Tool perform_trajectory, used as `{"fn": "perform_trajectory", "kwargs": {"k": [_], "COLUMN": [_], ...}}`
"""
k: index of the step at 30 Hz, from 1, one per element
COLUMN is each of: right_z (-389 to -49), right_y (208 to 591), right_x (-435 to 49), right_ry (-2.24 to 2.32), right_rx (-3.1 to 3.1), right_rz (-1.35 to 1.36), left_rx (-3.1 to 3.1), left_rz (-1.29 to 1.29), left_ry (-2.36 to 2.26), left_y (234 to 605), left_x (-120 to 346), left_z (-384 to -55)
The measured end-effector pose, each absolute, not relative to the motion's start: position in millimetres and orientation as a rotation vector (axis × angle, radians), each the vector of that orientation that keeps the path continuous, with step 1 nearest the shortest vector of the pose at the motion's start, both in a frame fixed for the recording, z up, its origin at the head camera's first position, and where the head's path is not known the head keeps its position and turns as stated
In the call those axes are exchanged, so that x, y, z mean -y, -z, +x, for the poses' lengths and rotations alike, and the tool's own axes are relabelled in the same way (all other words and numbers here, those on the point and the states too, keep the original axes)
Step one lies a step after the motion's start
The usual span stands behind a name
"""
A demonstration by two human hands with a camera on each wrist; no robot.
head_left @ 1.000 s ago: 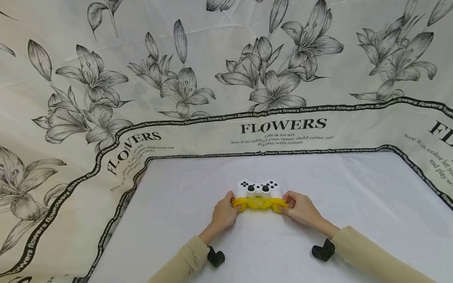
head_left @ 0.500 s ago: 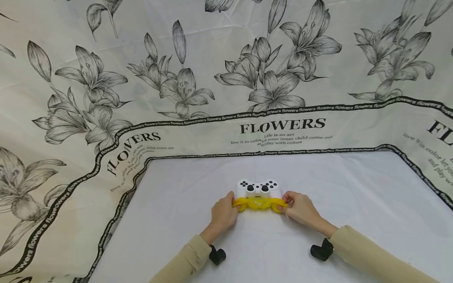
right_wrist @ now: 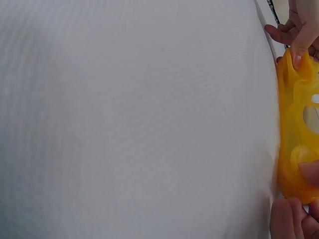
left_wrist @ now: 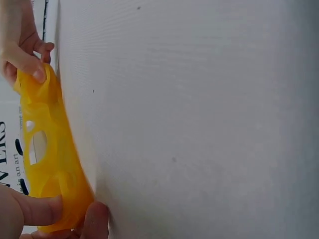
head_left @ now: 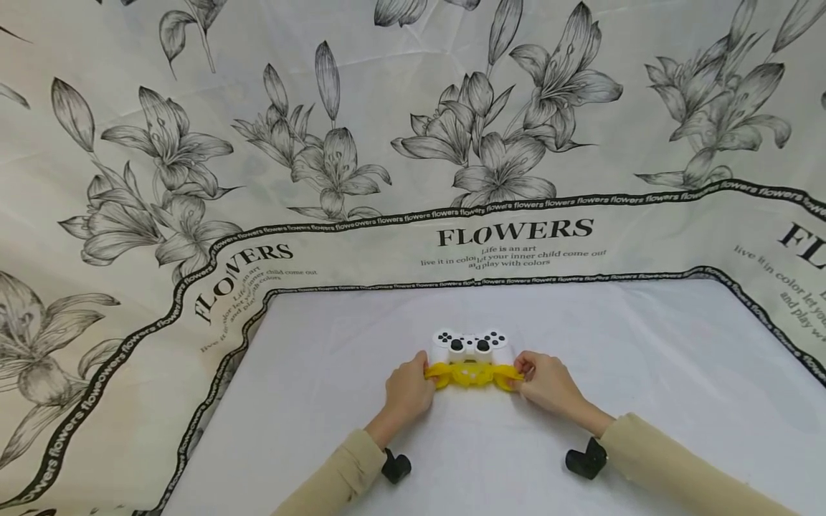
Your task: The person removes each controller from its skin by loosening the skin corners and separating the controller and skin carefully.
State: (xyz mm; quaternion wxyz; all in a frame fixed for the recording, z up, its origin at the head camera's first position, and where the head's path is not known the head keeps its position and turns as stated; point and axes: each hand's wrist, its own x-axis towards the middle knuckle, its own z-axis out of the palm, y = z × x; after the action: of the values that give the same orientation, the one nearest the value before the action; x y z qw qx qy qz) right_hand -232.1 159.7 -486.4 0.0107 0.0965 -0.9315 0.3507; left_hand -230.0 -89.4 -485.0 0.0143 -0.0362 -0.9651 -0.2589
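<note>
A white game controller (head_left: 471,338) with black sticks and buttons lies on the white-covered table. Over its near side, toward the person, is a soft yellow silicone cover (head_left: 473,373) with cut-out holes. My left hand (head_left: 409,387) pinches the left end of the cover, and my right hand (head_left: 548,383) pinches its right end. In the left wrist view the left thumb (left_wrist: 45,211) presses on the yellow sleeve. The right wrist view catches the cover (right_wrist: 294,129) at its edge, gripped at both ends. How far the controller's grips sit inside the cover is hidden.
A white cloth (head_left: 323,344) covers the table. Behind it hangs a curtain (head_left: 361,251) printed with flowers and lettering. Black wrist-camera mounts (head_left: 586,459) jut out beside both sleeves.
Both hands keep their hold on the cover's ends. The yellow cover's middle bulges slightly more toward the person; otherwise the controller and hands stay nearly in place.
</note>
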Motion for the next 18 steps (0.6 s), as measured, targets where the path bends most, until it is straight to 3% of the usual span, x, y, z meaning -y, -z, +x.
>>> {"fn": "perform_trajectory", "kwargs": {"k": [18], "right_z": [-227.7], "right_y": [483.7], "right_x": [-156.6], "right_ry": [-1.074], "right_rx": [2.899], "right_rz": [0.311], "left_rx": [3.019], "left_rz": [-0.123], "left_ry": [0.823], "left_y": [483.7], "left_x": [89.8], "left_z": [-227.2]}}
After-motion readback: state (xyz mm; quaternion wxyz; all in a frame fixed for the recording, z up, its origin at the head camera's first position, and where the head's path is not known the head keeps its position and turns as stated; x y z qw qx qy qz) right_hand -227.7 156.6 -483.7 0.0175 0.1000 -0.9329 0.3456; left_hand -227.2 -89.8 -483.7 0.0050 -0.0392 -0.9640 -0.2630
